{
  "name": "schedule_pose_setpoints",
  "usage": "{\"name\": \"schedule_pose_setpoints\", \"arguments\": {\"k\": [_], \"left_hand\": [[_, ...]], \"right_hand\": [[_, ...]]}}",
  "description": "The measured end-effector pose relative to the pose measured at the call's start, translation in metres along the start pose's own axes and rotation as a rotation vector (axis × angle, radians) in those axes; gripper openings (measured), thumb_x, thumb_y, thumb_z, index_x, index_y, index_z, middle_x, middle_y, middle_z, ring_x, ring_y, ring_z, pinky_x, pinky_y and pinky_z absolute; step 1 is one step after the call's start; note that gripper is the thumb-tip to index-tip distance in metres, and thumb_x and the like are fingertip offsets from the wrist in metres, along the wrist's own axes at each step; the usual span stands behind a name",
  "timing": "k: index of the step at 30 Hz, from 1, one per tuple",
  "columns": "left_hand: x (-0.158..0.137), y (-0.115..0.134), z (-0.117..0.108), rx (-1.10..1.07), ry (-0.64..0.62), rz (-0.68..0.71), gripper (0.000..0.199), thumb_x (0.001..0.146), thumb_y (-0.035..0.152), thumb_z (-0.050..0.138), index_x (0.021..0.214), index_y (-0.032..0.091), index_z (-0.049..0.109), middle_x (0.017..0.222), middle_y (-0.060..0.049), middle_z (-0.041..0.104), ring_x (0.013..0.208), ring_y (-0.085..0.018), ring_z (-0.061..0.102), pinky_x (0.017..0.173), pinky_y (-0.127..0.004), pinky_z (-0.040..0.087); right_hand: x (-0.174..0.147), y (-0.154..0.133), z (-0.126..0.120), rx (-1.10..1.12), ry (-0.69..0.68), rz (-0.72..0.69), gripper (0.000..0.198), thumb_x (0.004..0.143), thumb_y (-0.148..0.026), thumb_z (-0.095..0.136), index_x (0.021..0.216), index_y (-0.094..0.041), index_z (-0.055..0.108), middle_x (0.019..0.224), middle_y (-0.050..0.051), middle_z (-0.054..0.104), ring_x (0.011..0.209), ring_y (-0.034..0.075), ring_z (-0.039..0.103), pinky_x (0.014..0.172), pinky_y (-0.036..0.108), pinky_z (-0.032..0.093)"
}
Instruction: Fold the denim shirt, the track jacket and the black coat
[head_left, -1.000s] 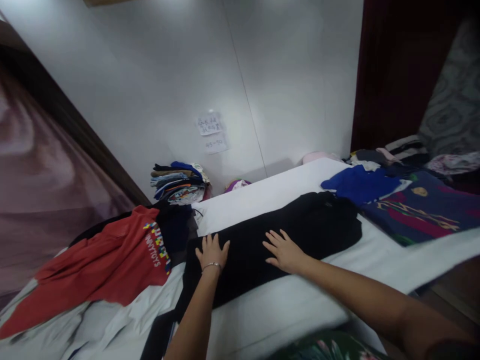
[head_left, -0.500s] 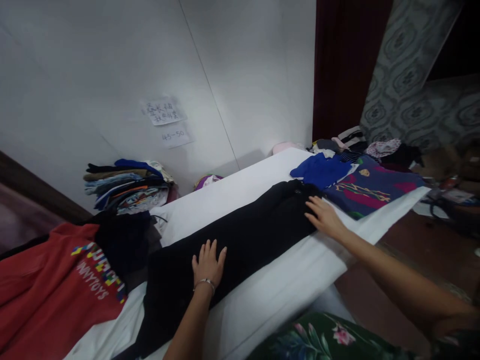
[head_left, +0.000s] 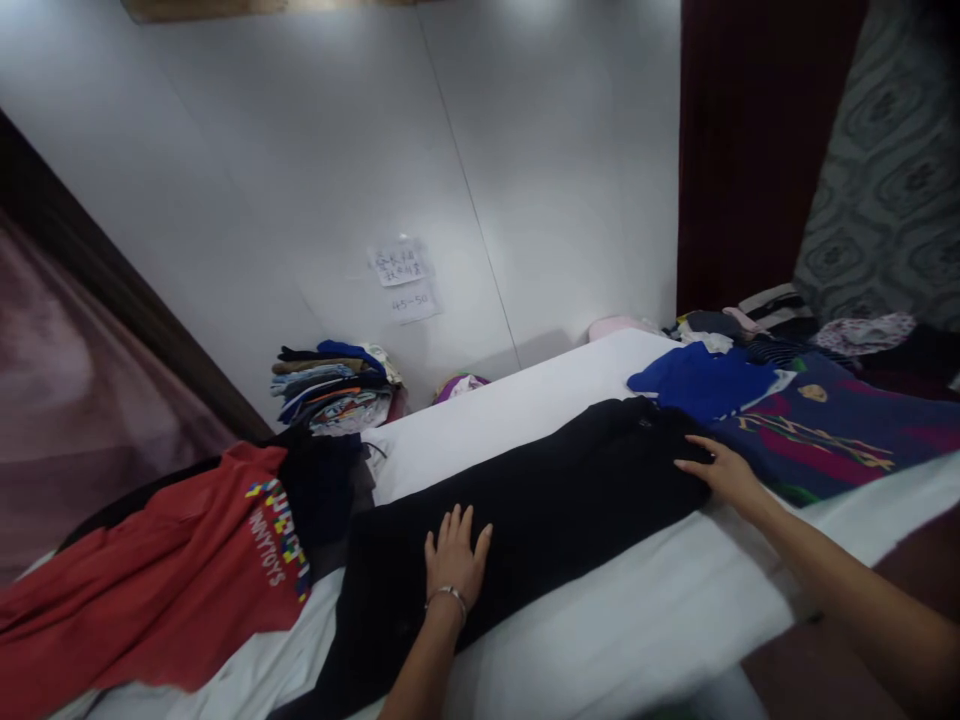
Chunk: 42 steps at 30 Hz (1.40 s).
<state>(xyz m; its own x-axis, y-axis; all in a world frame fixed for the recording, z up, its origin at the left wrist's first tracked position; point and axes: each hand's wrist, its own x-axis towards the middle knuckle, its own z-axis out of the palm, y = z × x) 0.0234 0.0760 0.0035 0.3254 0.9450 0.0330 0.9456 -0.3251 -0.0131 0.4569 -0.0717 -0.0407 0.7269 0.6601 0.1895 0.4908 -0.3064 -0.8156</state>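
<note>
A long black garment [head_left: 555,490] lies spread across a white-covered table [head_left: 600,370]. Whether it is a top or trousers I cannot tell. My left hand [head_left: 456,555], with a bracelet at the wrist, rests flat on its left part, fingers spread. At the garment's right end, my right hand [head_left: 724,475] touches the near edge, with thumb and forefinger apart and the other fingers partly hidden. Just beyond that end lie a blue garment [head_left: 697,380] and a patterned dark blue and magenta cloth [head_left: 832,420].
To the left lies a red hooded top [head_left: 180,560] with coloured block print, beside dark clothes [head_left: 322,490]. A folded stack of clothes [head_left: 337,385] stands by the wall. More clothes [head_left: 780,310] are heaped at the back right. Paper notes [head_left: 405,275] hang on the wall.
The camera view has shifted left and up, so everything appears lower and further right. My right hand has turned, its fingers closer together at the garment's edge. My left hand stays on the black garment.
</note>
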Motion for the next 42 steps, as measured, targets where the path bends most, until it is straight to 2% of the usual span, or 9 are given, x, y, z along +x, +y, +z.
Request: {"name": "schedule_pose_setpoints", "arguments": {"k": [8,11,15,20,25,30,35,39,42], "left_hand": [[-0.003,0.001,-0.001,-0.013,-0.004,-0.011,0.061,0.093,0.055,0.023,0.144,0.023,0.035,0.152,-0.005,0.025,0.141,-0.023,0.020,0.114,-0.048,0.014],[-0.003,0.000,0.002,-0.010,0.027,-0.003,0.060,0.093,0.054,0.023,0.143,0.023,0.035,0.152,-0.005,0.027,0.141,-0.024,0.021,0.114,-0.049,0.015],[-0.002,-0.001,0.004,0.004,0.049,-0.005,0.058,0.093,0.052,0.025,0.143,0.023,0.037,0.151,-0.004,0.028,0.140,-0.023,0.022,0.114,-0.048,0.016],[-0.001,-0.002,0.007,0.005,0.070,-0.002,0.057,0.093,0.051,0.028,0.142,0.024,0.038,0.151,-0.004,0.030,0.140,-0.024,0.024,0.113,-0.049,0.018],[0.000,-0.003,0.006,-0.006,0.062,-0.003,0.056,0.093,0.050,0.027,0.142,0.024,0.038,0.150,-0.004,0.030,0.140,-0.023,0.024,0.113,-0.049,0.018],[0.001,-0.004,0.006,-0.023,0.037,-0.004,0.057,0.093,0.050,0.027,0.142,0.024,0.038,0.151,-0.004,0.028,0.140,-0.023,0.022,0.114,-0.049,0.017],[0.001,-0.001,0.001,-0.031,0.023,0.004,0.056,0.093,0.048,0.029,0.142,0.023,0.037,0.151,-0.005,0.028,0.140,-0.023,0.022,0.113,-0.049,0.017],[0.013,0.003,-0.018,-0.105,-0.083,-0.041,0.057,0.091,0.050,0.034,0.140,0.022,0.040,0.151,-0.007,0.029,0.139,-0.025,0.025,0.111,-0.052,0.021],[0.027,0.007,-0.027,-0.132,-0.017,-0.057,0.059,0.090,0.054,0.031,0.140,0.024,0.039,0.153,-0.005,0.025,0.141,-0.025,0.019,0.111,-0.055,0.019]], "right_hand": [[0.000,0.010,0.001,-0.342,-0.071,-0.143,0.063,0.072,-0.054,0.054,0.119,-0.013,0.059,0.111,0.016,0.064,0.102,0.032,0.060,0.086,0.043,0.047],[-0.002,0.002,-0.004,-0.524,0.005,-0.274,0.055,0.077,-0.053,0.050,0.114,-0.013,0.062,0.116,0.019,0.062,0.110,0.035,0.056,0.088,0.047,0.046],[-0.012,-0.042,0.008,-0.559,0.062,-0.598,0.045,0.086,-0.042,0.042,0.116,-0.016,0.062,0.130,0.017,0.053,0.119,0.032,0.050,0.097,0.048,0.040],[-0.023,-0.125,0.058,-0.411,-0.169,-0.757,0.052,0.090,-0.047,0.041,0.128,-0.016,0.055,0.142,0.016,0.043,0.132,0.028,0.037,0.106,0.045,0.031],[-0.011,-0.174,0.113,-0.390,-0.421,-0.733,0.064,0.089,-0.058,0.035,0.140,-0.020,0.041,0.151,0.012,0.028,0.140,0.028,0.018,0.111,0.051,0.015],[0.005,-0.160,0.150,-0.541,-0.665,-0.505,0.074,0.088,-0.066,0.023,0.140,-0.018,0.042,0.149,0.014,0.031,0.140,0.030,0.019,0.111,0.053,0.007],[0.008,-0.149,0.154,-0.555,-0.664,-0.492,0.074,0.088,-0.067,0.019,0.142,-0.020,0.039,0.151,0.012,0.028,0.141,0.027,0.016,0.111,0.051,0.005],[0.010,-0.150,0.152,-0.569,-0.684,-0.468,0.074,0.087,-0.067,0.019,0.143,-0.021,0.037,0.152,0.010,0.026,0.141,0.026,0.014,0.112,0.049,0.002],[0.011,-0.149,0.152,-0.575,-0.703,-0.452,0.076,0.088,-0.067,0.018,0.144,-0.020,0.035,0.153,0.010,0.024,0.142,0.025,0.011,0.112,0.049,-0.001]]}}
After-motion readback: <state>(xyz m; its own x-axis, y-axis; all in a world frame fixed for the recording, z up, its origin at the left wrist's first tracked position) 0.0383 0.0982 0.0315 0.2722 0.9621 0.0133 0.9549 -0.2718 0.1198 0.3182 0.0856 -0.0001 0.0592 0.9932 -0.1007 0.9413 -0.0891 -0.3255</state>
